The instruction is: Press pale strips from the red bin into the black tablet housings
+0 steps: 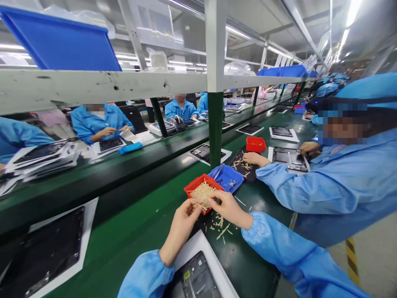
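Note:
Both of my hands are over a red bin (pixel 190 184) heaped with thin cream-coloured strips (pixel 203 191). My left hand (pixel 183 217) is closed in a pinch at the bin's near edge, with a small strip at its fingertips. From the right, my right hand (pixel 228 207) reaches over the same rim, fingers pressed together around a small dark thing (pixel 218 200) that I cannot make out. Loose strips and bits (pixel 221 225) lie scattered on the green bench just below it. Close to my left forearm, a black device housing (pixel 198 277) rests on a white sheet (pixel 204 244).
Behind the red bin sits a blue tray (pixel 237 178) with tweezers and dark bits. A co-worker's hand (pixel 256 159) touches a dark pad of strips at right, near another red bin (pixel 256 143). A green post (pixel 215 128) rises beyond. More housings (pixel 58 240) lie left.

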`<action>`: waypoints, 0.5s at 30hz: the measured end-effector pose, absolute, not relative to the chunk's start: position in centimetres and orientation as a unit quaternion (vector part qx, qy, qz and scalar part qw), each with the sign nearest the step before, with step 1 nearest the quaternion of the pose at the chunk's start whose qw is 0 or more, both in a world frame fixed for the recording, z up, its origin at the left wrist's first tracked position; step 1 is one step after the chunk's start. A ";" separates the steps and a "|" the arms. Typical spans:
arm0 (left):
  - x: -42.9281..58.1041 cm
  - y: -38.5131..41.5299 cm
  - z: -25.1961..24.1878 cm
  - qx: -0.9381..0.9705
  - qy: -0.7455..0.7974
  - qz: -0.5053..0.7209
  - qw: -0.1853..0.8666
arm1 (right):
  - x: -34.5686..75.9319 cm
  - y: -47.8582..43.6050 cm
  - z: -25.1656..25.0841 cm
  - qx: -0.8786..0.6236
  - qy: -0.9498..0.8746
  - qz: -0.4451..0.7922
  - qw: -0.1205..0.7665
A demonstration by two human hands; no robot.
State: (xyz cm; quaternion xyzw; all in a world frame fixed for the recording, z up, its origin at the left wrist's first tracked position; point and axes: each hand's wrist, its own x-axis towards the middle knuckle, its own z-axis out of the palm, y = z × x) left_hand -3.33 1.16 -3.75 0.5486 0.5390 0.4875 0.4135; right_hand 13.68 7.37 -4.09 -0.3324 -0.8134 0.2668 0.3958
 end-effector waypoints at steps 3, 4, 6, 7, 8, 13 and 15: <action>-3.4 1.0 -3.6 0.564 0.539 0.461 0.424 | 14.0 8.1 -4.3 -0.352 -0.793 0.271 0.418; -3.4 1.0 -3.5 0.570 0.538 0.452 0.425 | 14.1 8.2 -4.3 -0.347 -0.788 0.277 0.426; -3.3 0.8 -3.3 0.585 0.538 0.437 0.422 | 14.2 8.3 -4.2 -0.341 -0.779 0.298 0.433; -3.2 0.7 -3.2 0.593 0.537 0.430 0.418 | 14.2 8.3 -4.0 -0.340 -0.777 0.313 0.427; -3.1 0.6 -3.1 0.601 0.536 0.425 0.413 | 14.2 8.2 -3.8 -0.336 -0.777 0.333 0.417; -2.7 0.3 -3.0 0.637 0.535 0.405 0.380 | 14.2 7.5 -2.9 -0.277 -0.776 0.435 0.362; -2.6 0.2 -3.0 0.645 0.538 0.399 0.367 | 14.2 7.4 -2.8 -0.277 -0.767 0.457 0.355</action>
